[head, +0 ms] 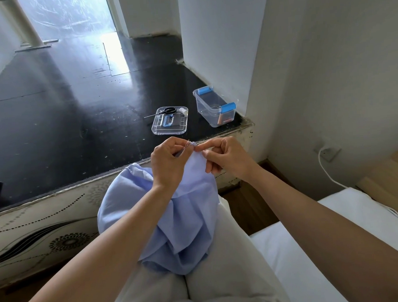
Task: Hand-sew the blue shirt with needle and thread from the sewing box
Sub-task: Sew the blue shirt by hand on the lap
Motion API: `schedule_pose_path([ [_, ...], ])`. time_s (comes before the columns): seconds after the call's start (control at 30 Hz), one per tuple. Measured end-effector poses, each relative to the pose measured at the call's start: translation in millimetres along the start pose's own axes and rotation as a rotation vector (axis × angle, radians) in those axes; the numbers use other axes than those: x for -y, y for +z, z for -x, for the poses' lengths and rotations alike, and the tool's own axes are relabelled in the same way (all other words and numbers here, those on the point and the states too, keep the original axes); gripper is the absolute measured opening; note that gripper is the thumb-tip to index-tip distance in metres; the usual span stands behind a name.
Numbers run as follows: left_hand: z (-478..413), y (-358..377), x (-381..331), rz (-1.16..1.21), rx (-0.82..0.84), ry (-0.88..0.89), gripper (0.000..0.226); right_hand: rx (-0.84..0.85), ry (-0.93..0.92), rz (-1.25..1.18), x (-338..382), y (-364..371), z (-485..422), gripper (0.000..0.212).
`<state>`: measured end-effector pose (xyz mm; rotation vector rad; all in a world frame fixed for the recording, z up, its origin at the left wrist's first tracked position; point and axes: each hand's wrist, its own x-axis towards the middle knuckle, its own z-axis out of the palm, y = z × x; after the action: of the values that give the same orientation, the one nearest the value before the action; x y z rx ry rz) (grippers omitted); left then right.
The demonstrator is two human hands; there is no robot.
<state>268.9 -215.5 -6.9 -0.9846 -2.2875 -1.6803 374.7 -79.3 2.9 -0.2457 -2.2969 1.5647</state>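
The blue shirt (173,218) lies bunched on my lap, with one corner lifted in front of me. My left hand (169,162) pinches that raised corner from the left, where thin thread loops show at its tip. My right hand (225,158) pinches the same corner from the right, fingertips almost touching the left ones. The needle is too small to make out. The clear sewing box (215,106) with blue clips stands open on the black ledge beyond my hands.
The box's clear lid (169,124) lies on the black ledge (78,124), carrying black scissors (166,111) and a white thread spool (184,110). A white wall stands right of the box. A white cushion (333,231) is at my right, with a white cable behind it.
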Motion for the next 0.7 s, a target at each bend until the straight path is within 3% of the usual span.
schedule_pose_path([
  [0.5,2.2,-0.6,-1.8,-0.023,0.034,0.036,0.013,0.014,0.004,-0.009,6.5,1.7,-1.0,0.001],
  [0.7,5.9,3.5,-0.7,0.011,0.049,0.022,0.009,-0.058,0.004,-0.023,9.1,8.1,-1.7,0.010],
])
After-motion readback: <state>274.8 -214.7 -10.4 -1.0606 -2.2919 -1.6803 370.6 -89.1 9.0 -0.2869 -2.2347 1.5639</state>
